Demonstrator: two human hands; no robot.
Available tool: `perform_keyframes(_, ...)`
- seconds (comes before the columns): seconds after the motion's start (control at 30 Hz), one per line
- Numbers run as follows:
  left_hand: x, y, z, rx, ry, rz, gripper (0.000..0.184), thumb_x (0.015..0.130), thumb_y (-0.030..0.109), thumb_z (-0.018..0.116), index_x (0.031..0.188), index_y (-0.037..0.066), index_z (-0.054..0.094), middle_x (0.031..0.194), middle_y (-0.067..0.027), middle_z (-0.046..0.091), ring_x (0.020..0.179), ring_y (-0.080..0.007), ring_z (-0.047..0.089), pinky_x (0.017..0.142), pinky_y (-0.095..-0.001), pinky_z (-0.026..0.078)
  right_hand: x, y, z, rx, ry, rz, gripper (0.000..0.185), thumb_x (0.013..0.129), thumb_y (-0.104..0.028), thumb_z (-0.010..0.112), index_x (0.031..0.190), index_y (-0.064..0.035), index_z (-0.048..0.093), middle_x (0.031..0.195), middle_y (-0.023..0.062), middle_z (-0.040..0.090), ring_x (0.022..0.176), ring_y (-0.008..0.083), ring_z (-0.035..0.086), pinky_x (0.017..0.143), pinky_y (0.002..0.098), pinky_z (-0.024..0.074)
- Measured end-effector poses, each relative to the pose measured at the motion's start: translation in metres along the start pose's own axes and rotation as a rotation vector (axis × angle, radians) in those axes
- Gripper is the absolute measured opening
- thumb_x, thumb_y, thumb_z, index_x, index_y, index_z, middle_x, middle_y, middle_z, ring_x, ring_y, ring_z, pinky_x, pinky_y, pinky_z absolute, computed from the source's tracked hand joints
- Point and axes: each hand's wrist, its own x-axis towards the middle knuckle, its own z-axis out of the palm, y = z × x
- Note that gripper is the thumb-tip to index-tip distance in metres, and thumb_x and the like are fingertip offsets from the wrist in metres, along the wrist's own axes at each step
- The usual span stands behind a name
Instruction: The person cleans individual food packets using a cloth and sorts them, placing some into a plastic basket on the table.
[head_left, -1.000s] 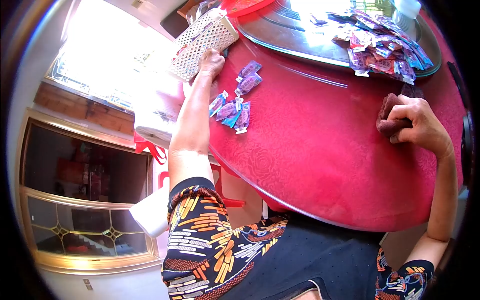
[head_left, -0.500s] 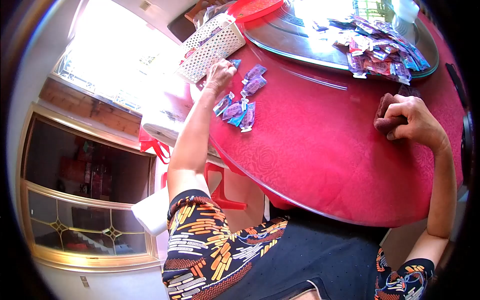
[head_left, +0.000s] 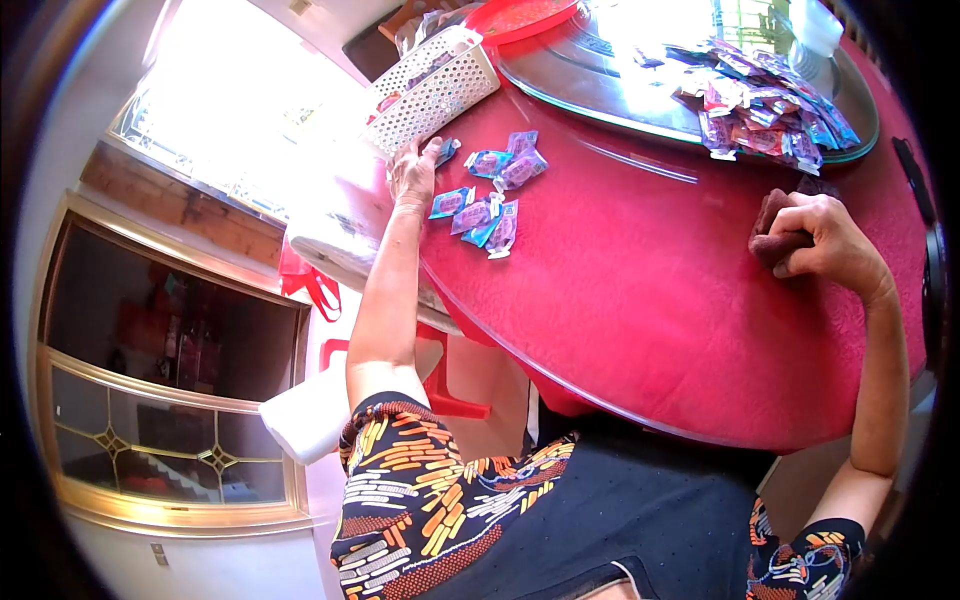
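My left hand (head_left: 411, 178) is at the table's left edge, against the lower side of a white perforated basket (head_left: 440, 98). Its fingers reach forward and its thumb stands apart, right beside a small blue packet (head_left: 448, 151); the fingertips are partly hidden. To its right lie small sealed packets in two loose groups, an upper one with a purple packet (head_left: 522, 170) and a lower one with a blue-and-purple packet (head_left: 470, 218). My right hand (head_left: 815, 235) is closed around a crumpled brown cloth (head_left: 770, 228) at the table's right side.
A large heap of similar packets (head_left: 765, 105) lies on the glass turntable (head_left: 560, 85). Behind the basket is a red tray (head_left: 520, 18), and a whitish translucent cup (head_left: 815, 28) stands at the back right. The round table (head_left: 640, 330) has a red cloth. A red stool (head_left: 455, 395) is below.
My left hand has moved left and toward me, closer to the basket's lower edge. A blue packet now lies beside the upper purple packets. My right hand stays on the cloth.
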Motion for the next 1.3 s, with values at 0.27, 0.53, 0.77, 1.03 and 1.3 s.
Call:
perform_keyframes(0.27,-0.020,-0.023,0.006,-0.324,-0.316,0.244,0.077,0.106,0.068,0.042,0.145,0.006,0.065,0.147,-0.0204,0.064,0.147,-0.0383,0.046,0.125,-0.0463,0.029,0.001,0.006,0.005,0.017,0.021,-0.009,0.029,0.061,-0.008,0.089,0.085,0.0008,0.075,0.081,0.0126,0.069,0.076,0.0260,0.066,0.072,0.0402,0.0517)
perform_keyframes(0.53,-0.107,0.056,-0.049,-0.255,-0.266,0.471,0.098,0.087,0.078,0.064,0.159,0.013,0.050,0.162,-0.0270,0.044,0.152,-0.0442,0.036,0.125,-0.0566,0.027,0.002,0.005,0.004,0.011,0.006,0.009,0.029,0.060,-0.007,0.090,0.084,0.0009,0.075,0.080,0.0115,0.070,0.077,0.0250,0.066,0.072,0.0395,0.0525)
perform_keyframes(0.77,-0.102,0.079,-0.032,0.037,-0.240,0.502,0.096,0.085,0.083,0.062,0.155,0.016,0.054,0.150,-0.0244,0.053,0.141,-0.0417,0.045,0.114,-0.0615,0.036,0.003,0.008,0.005,0.012,0.007,0.024,0.031,0.060,-0.007,0.089,0.086,0.0012,0.075,0.081,0.0121,0.069,0.077,0.0262,0.066,0.073,0.0387,0.0524)
perform_keyframes(1.03,-0.076,0.093,-0.006,0.077,-0.056,0.519,0.109,0.078,0.092,0.059,0.157,0.016,0.053,0.149,-0.0244,0.052,0.135,-0.0433,0.048,0.112,-0.0627,0.037,0.002,0.008,0.002,0.027,-0.006,0.001,0.029,0.063,-0.009,0.087,0.088,-0.0005,0.076,0.087,0.0107,0.072,0.080,0.0257,0.067,0.077,0.0377,0.0531)
perform_keyframes(1.3,-0.063,0.111,-0.002,-0.059,-0.235,0.570,0.080,0.085,0.079,0.064,0.135,0.017,0.072,0.140,-0.0164,0.062,0.131,-0.0365,0.053,0.104,-0.0571,0.041,-0.001,-0.001,0.001,-0.016,0.000,0.024,0.030,0.062,-0.010,0.088,0.089,-0.0015,0.077,0.088,0.0105,0.073,0.082,0.0255,0.068,0.079,0.0383,0.0540)
